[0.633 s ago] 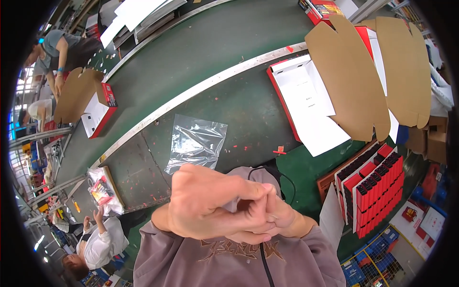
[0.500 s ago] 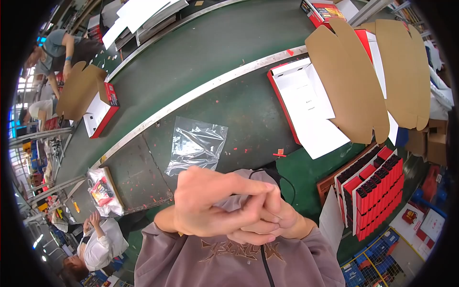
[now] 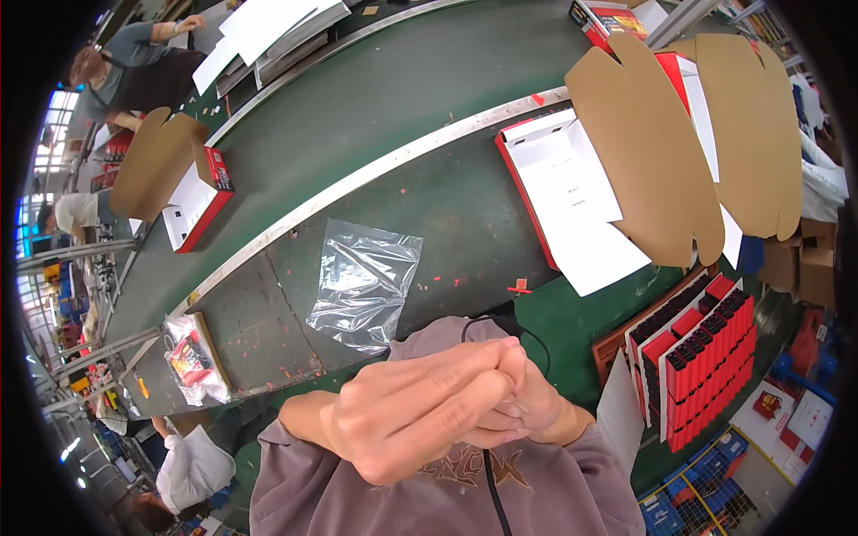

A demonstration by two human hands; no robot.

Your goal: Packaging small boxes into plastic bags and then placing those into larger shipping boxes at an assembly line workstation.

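In front of my chest my left hand (image 3: 402, 411) is closed, its bent fingers meeting those of my right hand (image 3: 539, 404). My right hand is closed too, with its fingertips pressed against the left ones. Whatever may be pinched between them is hidden by the fingers. Beyond my hands a clear plastic bag (image 3: 365, 281) lies flat and wrinkled on the dark green worktop (image 3: 447, 201). An open red box with a white inside (image 3: 572, 183) rests to the right of the bag, its brown cardboard lid (image 3: 648, 161) folded back.
Red-and-black parts (image 3: 706, 362) stand in rows at right. Another open box (image 3: 195, 210) sits on the conveyor (image 3: 357, 98) at left. A bagged red item (image 3: 189, 357) lies at the worktop's left end. Co-workers (image 3: 134, 58) (image 3: 192, 469) are at the left.
My left hand has turned, its fingers folding over and its back dropping lower, while staying against the right. The left box shifted slightly right. The co-worker at upper left raised an arm.
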